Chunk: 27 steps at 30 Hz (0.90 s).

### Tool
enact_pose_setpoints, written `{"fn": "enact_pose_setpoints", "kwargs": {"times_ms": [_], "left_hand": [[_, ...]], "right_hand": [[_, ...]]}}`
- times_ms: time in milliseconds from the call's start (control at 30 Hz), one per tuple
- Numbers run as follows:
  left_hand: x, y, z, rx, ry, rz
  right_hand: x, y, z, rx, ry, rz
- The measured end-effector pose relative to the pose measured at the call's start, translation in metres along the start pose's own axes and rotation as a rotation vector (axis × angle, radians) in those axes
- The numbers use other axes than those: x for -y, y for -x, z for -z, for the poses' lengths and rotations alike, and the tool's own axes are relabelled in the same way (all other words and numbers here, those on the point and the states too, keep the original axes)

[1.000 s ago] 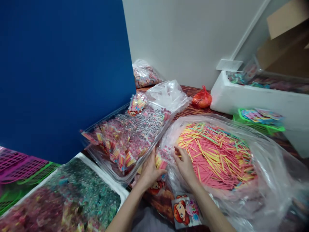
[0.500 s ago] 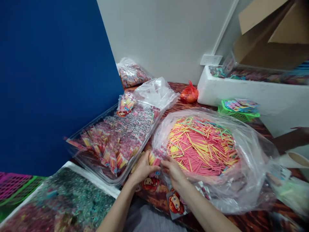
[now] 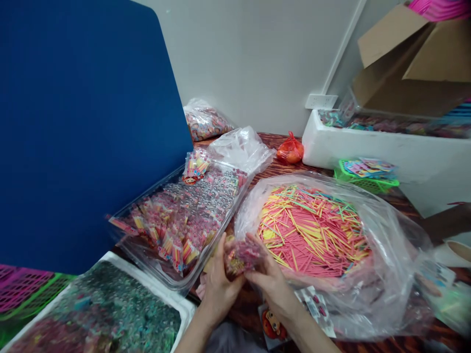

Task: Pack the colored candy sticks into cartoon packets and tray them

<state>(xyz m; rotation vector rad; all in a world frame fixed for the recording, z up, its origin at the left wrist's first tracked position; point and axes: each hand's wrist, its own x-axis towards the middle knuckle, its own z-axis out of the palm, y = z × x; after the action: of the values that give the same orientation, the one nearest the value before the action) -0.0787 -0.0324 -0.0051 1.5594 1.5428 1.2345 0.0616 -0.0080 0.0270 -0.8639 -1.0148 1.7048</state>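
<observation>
My left hand [image 3: 220, 290] and my right hand [image 3: 271, 280] are closed on a small clear plastic packet [image 3: 243, 256] between them. Pink and gold colours show through it, but blur hides the detail. To its right, an open plastic bag [image 3: 390, 289] holds a heap of short pink, yellow and green sticks [image 3: 312, 230]. On the left, a clear tray [image 3: 217, 240] contains many filled packets [image 3: 176, 247], some standing up along its near side. Under my right forearm lies a printed card [image 3: 271, 324] with a red-haired cartoon figure, beside a small clear packet [image 3: 315, 310].
A white foam box [image 3: 186, 314] of greenish pieces stands at lower left. A tall blue panel [image 3: 88, 127] rises behind it. Farther back are a red bag [image 3: 290, 149], a green basket [image 3: 366, 182], another foam box [image 3: 379, 152] and a cardboard box [image 3: 401, 88].
My hands have drawn closer together around the packet, which is now turned and bunched between them. The camera view has shifted slightly, moving the scene down and right.
</observation>
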Motion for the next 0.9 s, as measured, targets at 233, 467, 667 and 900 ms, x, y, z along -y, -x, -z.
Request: {"fn": "enact_pose_setpoints", "kwargs": {"times_ms": [233,467,667,900], "left_hand": [[0.027,-0.005,-0.025,0.093,-0.044,0.070],[0.030,-0.023,-0.017,0.158,0.102,0.055],[0.029,-0.037,-0.022,0.184,0.239,0.112],[0.024,-0.031,-0.026,0.193,0.346,0.146]], "right_hand": [[-0.026,-0.015,0.035,0.067,0.187,0.022],[-0.033,-0.030,0.047,0.119,0.324,0.066],[-0.027,-0.023,0.048,-0.029,0.708,0.208],[0.016,-0.003,0.037,-0.097,0.900,0.405]]}}
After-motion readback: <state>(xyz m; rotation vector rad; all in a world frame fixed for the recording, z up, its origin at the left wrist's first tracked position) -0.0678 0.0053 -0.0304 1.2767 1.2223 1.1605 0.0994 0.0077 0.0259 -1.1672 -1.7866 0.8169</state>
